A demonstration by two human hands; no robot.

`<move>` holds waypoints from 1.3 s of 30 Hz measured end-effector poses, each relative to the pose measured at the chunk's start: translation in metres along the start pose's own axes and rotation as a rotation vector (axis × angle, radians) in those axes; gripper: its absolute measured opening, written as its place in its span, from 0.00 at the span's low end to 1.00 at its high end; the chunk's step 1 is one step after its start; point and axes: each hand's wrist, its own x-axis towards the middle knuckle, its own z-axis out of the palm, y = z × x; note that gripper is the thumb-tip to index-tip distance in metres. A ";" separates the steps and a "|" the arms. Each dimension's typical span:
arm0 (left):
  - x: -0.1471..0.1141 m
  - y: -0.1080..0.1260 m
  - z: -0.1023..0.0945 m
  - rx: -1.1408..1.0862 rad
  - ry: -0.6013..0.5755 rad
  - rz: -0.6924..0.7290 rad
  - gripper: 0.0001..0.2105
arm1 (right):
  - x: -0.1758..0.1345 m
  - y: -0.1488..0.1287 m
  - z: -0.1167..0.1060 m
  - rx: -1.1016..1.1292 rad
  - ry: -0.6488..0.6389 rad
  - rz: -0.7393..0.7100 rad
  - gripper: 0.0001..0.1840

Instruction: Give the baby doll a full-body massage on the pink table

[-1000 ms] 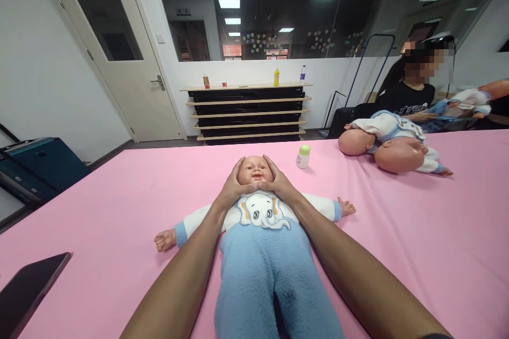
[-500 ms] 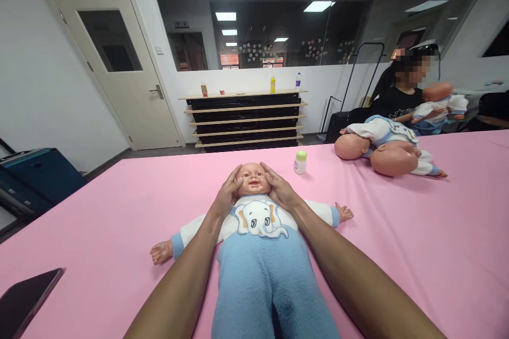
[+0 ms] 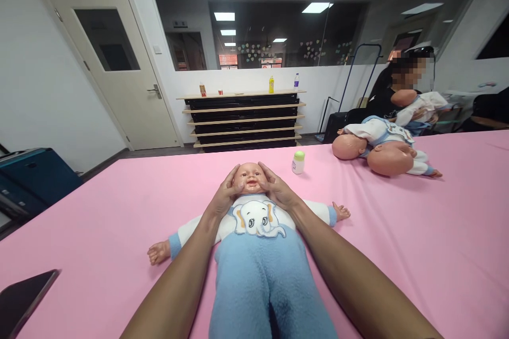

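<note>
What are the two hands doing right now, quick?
Left hand: open, fingers spread, cupping one side of the baby doll head.
Right hand: open, cupping the other side, thumb on its cheek.

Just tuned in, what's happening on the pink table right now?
A person has both hands on a baby doll lying face up on the pink table. The left hand and right hand cup the sides of its face. Beyond it stands a small green-capped bottle; two more dolls lie to the right.

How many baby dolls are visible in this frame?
4: one doll under both hands, centre; two dolls piled at right; one held by the seated person. Others may be hidden behind.
</note>
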 end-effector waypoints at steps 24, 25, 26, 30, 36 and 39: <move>0.002 -0.001 -0.001 0.024 0.068 0.013 0.39 | 0.001 0.003 0.001 -0.034 0.068 -0.015 0.44; 0.002 -0.001 0.000 0.074 0.068 0.024 0.41 | 0.000 0.003 0.002 -0.109 0.069 -0.027 0.48; 0.001 -0.001 0.000 0.138 0.069 0.039 0.44 | -0.001 0.002 0.003 -0.196 0.072 -0.040 0.52; -0.002 0.000 0.003 0.302 0.100 0.091 0.48 | -0.006 -0.001 0.008 -0.369 0.096 -0.065 0.60; -0.001 0.000 0.001 0.075 0.036 0.012 0.48 | -0.004 -0.004 0.007 -0.078 0.031 0.021 0.55; 0.001 0.000 -0.002 -0.002 0.034 -0.001 0.43 | -0.002 -0.003 0.003 0.023 0.009 0.024 0.49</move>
